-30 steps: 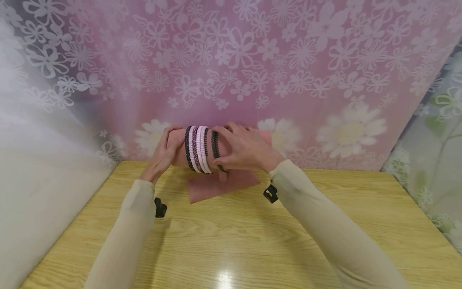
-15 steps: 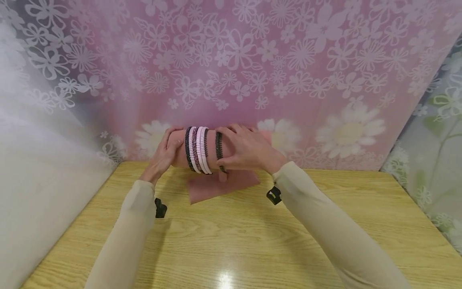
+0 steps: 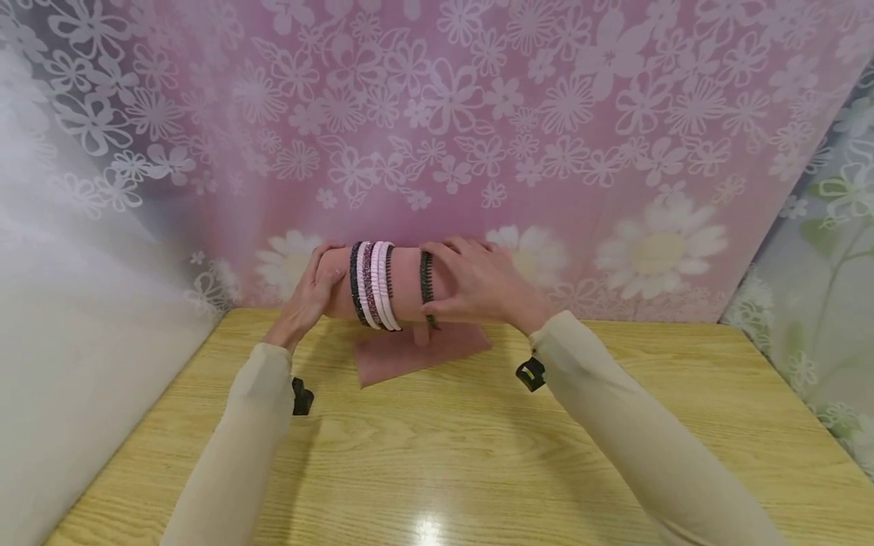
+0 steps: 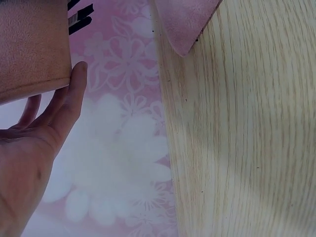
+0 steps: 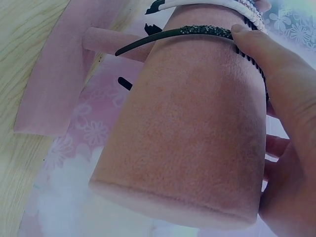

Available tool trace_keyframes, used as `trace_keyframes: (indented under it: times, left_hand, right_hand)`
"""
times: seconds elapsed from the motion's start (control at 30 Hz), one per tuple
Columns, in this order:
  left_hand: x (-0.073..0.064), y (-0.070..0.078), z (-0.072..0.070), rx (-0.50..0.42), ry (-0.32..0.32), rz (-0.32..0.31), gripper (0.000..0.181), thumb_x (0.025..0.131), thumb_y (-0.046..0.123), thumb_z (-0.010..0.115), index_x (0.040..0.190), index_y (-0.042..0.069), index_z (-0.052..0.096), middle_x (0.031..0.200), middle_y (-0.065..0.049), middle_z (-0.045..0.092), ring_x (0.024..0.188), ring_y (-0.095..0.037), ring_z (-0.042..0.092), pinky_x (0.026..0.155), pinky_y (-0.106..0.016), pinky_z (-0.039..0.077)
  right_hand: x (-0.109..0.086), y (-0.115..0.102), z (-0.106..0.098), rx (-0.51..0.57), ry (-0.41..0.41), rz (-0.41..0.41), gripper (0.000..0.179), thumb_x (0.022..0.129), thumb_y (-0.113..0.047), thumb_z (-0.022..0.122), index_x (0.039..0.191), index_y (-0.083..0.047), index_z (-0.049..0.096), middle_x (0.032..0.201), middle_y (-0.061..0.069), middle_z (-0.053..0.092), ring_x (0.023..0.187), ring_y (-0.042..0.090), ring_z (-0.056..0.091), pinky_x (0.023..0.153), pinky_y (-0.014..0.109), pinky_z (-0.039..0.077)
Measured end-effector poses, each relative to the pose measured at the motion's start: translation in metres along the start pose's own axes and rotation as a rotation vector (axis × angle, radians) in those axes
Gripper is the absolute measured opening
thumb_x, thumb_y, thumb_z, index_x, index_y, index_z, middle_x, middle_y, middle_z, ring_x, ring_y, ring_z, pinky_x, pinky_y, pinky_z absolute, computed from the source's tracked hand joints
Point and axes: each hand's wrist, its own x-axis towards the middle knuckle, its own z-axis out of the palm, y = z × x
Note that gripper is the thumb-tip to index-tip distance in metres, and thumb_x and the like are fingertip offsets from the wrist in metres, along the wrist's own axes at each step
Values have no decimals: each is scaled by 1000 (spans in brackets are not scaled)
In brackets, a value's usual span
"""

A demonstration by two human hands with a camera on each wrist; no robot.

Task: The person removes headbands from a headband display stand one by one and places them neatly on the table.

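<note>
A pink velvety headband stand has a horizontal roll on a short post above a flat base. My left hand holds the roll's left end; the left wrist view shows its fingers along the end's edge. On the roll's right half sits a black glittery toothed headband, held by my right hand. In the right wrist view the thumb presses on the glitter strip, and the open ends of the band stick out past the roll.
Several white, black and glittery purple headbands sit close together on the roll's left half. The stand is on a wood-grain table, before a pink floral curtain. Black wrist mounts hang below the sleeves.
My right hand has slid the black headband rightward along the roll, widening the gap from the grouped headbands. The left hand and the stand have stayed put.
</note>
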Motion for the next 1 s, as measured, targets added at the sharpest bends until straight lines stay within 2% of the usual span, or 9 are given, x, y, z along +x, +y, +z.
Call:
trace_keyframes:
  times: [0.23, 0.37, 0.53, 0.67, 0.77, 1.0]
  left_hand:
    - [-11, 27, 0, -26, -18, -36, 47, 99, 30, 40, 144, 24, 31, 150, -13, 30, 133, -35, 35, 109, -56, 24]
    - [-15, 33, 1, -18, -17, -43, 47, 99, 30, 37, 144, 22, 29, 150, -14, 30, 132, -35, 36, 108, -56, 25]
    - [-13, 29, 0, -43, -8, -37, 47, 99, 29, 39, 144, 21, 31, 149, -13, 31, 131, -35, 36, 108, -55, 25]
    - [-6, 11, 2, -66, 7, -23, 46, 98, 36, 41, 142, 27, 33, 148, -8, 34, 129, -32, 39, 108, -53, 26]
    - [-3, 3, 3, -59, 15, -20, 46, 98, 39, 41, 142, 30, 33, 147, -7, 35, 128, -30, 39, 107, -53, 27]
    - [0, -2, 3, -43, 26, -33, 45, 98, 40, 41, 141, 33, 33, 148, -4, 34, 129, -30, 39, 107, -54, 27]
  right_hand:
    - [-2, 2, 0, -12, 9, -6, 89, 71, -67, 65, 144, -27, 35, 139, 2, 46, 129, 23, 43, 101, 56, 34]
    - [-3, 4, 0, -4, 8, -4, 88, 71, -67, 65, 144, -26, 36, 139, 2, 46, 130, 22, 41, 102, 55, 33]
    - [-4, 5, -1, -6, -2, -3, 89, 71, -67, 65, 144, -26, 35, 140, 2, 45, 131, 21, 40, 104, 55, 31]
    - [-6, 5, -4, -12, -33, 9, 90, 71, -66, 65, 145, -26, 33, 142, 3, 43, 132, 22, 38, 106, 56, 29]
    - [-7, 6, -5, -17, -45, 19, 91, 71, -67, 65, 146, -27, 32, 143, 2, 42, 133, 22, 37, 106, 56, 30]
    - [-9, 10, -5, -14, -45, 27, 90, 71, -67, 65, 146, -27, 32, 143, 2, 42, 132, 22, 39, 105, 56, 31]
